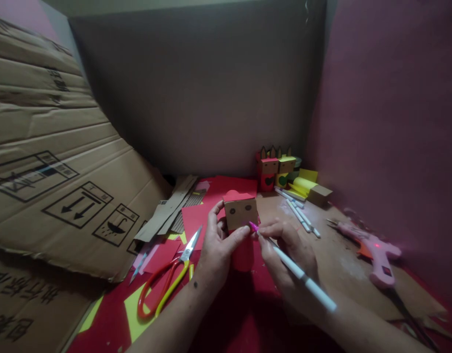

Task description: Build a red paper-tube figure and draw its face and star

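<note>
Two hands [218, 245] [292, 252], three upright figures [240, 218] [268, 171] [286, 166] (one held), one scissors [184, 256].

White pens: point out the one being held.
The pink-tipped white pen, gripped in the right hand; the other pens lie loose beyond that hand.

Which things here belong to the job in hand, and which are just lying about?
In hand now:
red figure, in the left hand
pink-tipped pen, in the right hand

Lying about, untouched:
scissors
glue gun
loose pens
cardboard strips
</note>
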Action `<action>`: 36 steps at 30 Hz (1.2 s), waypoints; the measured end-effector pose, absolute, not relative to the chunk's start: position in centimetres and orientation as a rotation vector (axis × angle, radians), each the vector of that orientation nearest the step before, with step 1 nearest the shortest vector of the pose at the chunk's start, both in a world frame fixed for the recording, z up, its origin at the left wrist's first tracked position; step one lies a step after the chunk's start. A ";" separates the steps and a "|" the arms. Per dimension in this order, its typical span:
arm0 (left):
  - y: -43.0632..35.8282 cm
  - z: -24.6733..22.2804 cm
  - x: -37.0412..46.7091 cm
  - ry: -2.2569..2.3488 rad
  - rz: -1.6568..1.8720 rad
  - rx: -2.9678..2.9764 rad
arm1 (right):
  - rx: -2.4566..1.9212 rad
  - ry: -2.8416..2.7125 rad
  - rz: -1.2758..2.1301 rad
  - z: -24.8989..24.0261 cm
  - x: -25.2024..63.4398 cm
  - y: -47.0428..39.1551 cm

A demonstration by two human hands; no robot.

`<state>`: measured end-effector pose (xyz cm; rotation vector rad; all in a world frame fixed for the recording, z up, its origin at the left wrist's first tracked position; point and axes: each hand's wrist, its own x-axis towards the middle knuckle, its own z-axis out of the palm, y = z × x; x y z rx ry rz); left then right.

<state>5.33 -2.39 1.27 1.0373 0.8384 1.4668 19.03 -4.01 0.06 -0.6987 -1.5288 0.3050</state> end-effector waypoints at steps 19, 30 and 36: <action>-2.3 0.9 5.4 0.859 1.494 1.058 | -0.735 -1.493 0.314 -0.3 19.1 -4.0; -2.3 1.2 5.4 0.846 1.480 1.020 | -0.718 -1.478 0.383 0.0 19.0 -4.1; -2.5 1.5 5.4 0.807 1.462 0.986 | -0.687 -1.443 0.466 -0.4 19.3 -3.9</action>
